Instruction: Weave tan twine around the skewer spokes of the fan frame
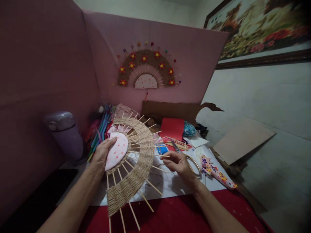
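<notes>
1. In the near middle of the scene, a woven fan (147,142) is held tilted above the white sheet (209,184), its sticks spreading to the right and near side.
2. At its left, the left hand (102,152) grips the spotted half-disc (118,151), thumb on the front, the other fingers hidden behind.
3. To the right, the right hand (177,162) has its fingers bent at the tip of one stick (157,155); whether they pinch it, one cannot tell.
4. Scissors (176,146) lie just beyond the right hand.
5. Farther back are red card (172,127) and blue yarn (189,128).
6. On the far pink board (191,64) hangs a flowered fan (151,58).
7. At the left stands a bottle (66,137).
</notes>
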Motion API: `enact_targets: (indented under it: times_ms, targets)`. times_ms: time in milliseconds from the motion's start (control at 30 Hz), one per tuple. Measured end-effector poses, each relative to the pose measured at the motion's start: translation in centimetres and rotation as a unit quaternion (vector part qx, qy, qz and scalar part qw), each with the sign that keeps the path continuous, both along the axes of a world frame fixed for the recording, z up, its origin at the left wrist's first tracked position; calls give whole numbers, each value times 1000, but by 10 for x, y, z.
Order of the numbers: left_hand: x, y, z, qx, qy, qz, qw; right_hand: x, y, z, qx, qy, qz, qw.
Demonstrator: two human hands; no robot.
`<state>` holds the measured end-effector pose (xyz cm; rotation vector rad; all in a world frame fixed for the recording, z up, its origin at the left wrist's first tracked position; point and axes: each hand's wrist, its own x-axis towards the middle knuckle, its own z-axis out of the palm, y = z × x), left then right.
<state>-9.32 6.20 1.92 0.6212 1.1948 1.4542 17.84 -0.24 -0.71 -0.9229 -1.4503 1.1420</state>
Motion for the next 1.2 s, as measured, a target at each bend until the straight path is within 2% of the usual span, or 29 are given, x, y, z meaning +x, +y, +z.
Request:
enact_targets:
  times_ms: [333, 667, 967, 1200]
  targets:
    - [3, 1, -8, -11, -2, -33, 999, -8, 1, -5, -20, 21, 19, 999]
    - [9, 0, -13, 32, -15, -17, 999, -11, -1, -8, -21, 27, 11, 999]
    - [6, 8, -19, 1, -52, -5, 999, -7, 3, -13, 5, -8, -16, 1000]
    - [3, 9, -18, 33, -30, 35, 998, -6, -1, -6, 24, -25, -13, 999]
